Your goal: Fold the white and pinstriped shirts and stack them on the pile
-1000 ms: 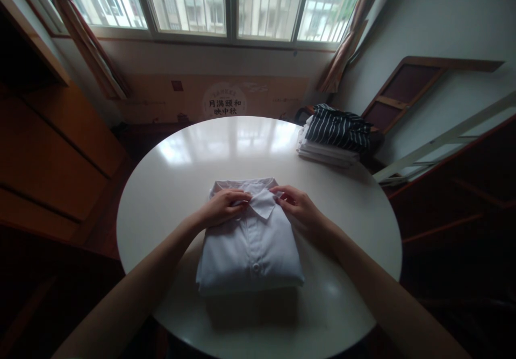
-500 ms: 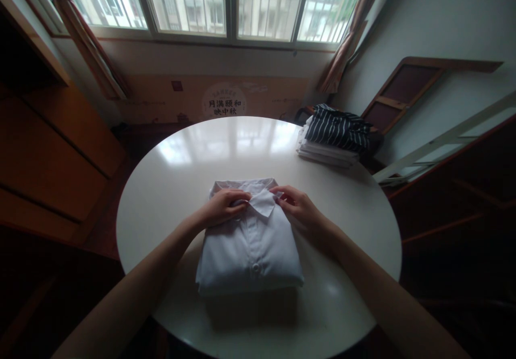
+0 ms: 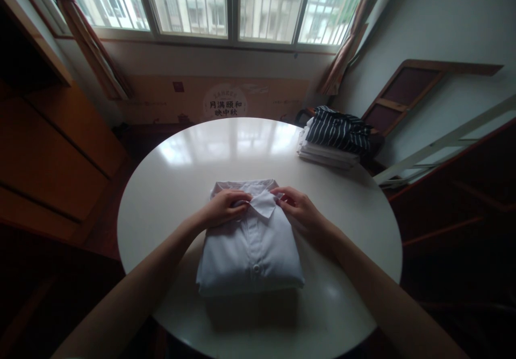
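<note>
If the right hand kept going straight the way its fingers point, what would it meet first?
The right hand points left across the collar of the folded white shirt. It would probably meet the left hand's fingertips first, just across the collar, though depth is hard to judge.

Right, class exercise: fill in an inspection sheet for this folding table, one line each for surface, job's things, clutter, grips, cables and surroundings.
Surface: round white table, glossy, reflecting the window.
Job's things: folded white shirt, buttoned, collar away from the person.
Clutter: stack of folded clothes at the far right edge, striped one on top.
Grips: left hand and right hand both rest on the collar, fingers pinching its cloth.
Cables: nothing seen.
Surroundings: window with curtains, wooden cabinets at the left, cardboard box behind the table.
</note>
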### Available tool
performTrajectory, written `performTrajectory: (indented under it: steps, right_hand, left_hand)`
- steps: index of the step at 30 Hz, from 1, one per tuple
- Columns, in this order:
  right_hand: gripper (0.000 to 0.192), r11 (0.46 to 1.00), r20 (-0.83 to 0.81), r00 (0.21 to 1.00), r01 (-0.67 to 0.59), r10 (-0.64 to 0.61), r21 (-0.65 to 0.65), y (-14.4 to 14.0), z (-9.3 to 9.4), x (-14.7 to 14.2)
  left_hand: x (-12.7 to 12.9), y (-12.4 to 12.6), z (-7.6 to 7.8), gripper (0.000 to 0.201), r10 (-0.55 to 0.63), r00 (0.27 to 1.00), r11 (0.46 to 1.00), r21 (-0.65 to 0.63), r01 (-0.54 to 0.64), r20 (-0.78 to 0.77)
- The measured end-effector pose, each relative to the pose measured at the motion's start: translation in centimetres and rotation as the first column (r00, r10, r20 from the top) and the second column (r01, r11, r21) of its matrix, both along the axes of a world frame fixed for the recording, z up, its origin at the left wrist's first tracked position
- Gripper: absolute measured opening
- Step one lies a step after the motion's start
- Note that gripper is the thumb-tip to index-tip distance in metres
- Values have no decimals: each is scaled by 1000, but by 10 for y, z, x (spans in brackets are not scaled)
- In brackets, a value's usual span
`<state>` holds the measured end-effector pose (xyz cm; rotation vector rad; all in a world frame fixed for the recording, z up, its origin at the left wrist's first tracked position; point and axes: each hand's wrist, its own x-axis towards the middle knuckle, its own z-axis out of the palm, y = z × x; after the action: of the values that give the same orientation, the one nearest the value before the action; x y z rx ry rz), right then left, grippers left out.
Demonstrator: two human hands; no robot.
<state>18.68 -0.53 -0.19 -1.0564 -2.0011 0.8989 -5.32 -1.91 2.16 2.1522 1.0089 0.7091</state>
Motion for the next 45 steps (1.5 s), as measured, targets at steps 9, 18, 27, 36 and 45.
performTrajectory:
  steps: [9,18,27,36,45]
  right_hand:
    - [26,1000,1,1000,-1,1,-2,0,0,0]
    - [27,1000,7,1000,-10,10,-3,0,0,0]
    - [26,1000,10,1000,-19,19,-5,1,1,1]
    - [26,1000,5,1000,-26,26,4,1,-1,1]
    - [25,1000,26,999,-22,22,11,2,-2,2]
  left_hand:
    - [0,0,-1,22,-8,1000,1000,15,8,2]
    - [0,-1,1,21,8,1000,1000,-7,-8,1]
    - [0,0,-1,22,1,1000,1000,16,-1,-14]
    - [-1,0,-2,22,-6,1000,999,36,7,-25]
    - [-1,0,-3,21,-3,1000,999,42,4,-25]
